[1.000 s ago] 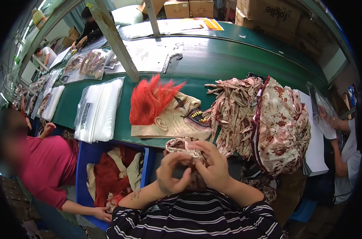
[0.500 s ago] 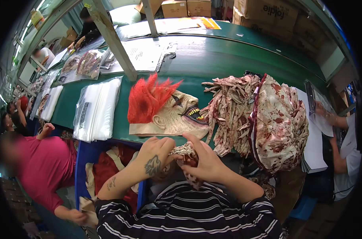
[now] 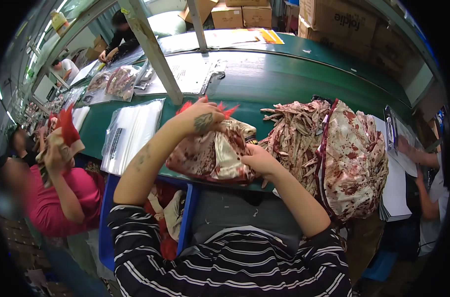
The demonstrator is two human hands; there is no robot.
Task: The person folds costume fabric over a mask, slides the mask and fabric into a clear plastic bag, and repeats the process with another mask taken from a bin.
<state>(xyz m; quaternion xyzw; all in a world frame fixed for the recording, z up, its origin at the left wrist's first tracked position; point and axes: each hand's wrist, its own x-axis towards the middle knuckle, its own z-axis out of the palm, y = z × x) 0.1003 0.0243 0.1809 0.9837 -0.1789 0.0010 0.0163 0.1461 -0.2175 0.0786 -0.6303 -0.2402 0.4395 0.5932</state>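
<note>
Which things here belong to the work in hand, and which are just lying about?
Belonging, it seems:
spattered cloth, left hand atop, right hand pinching its edge
red-haired mask, partly under the cloth

Probably just lying about:
cardboard boxes
white paper stack

A pale post (image 3: 153, 54) stands at the green workbench (image 3: 334, 86), with cardboard boxes (image 3: 341, 29) stacked beyond.

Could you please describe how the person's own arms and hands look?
Short, loose black sleeves with thin white stripes cover the upper arms; the forearms are bare. The left hand has a dark tattoo on its back, and fainter markings show on the left forearm. The right hand shows no marking. No gloves.
</note>
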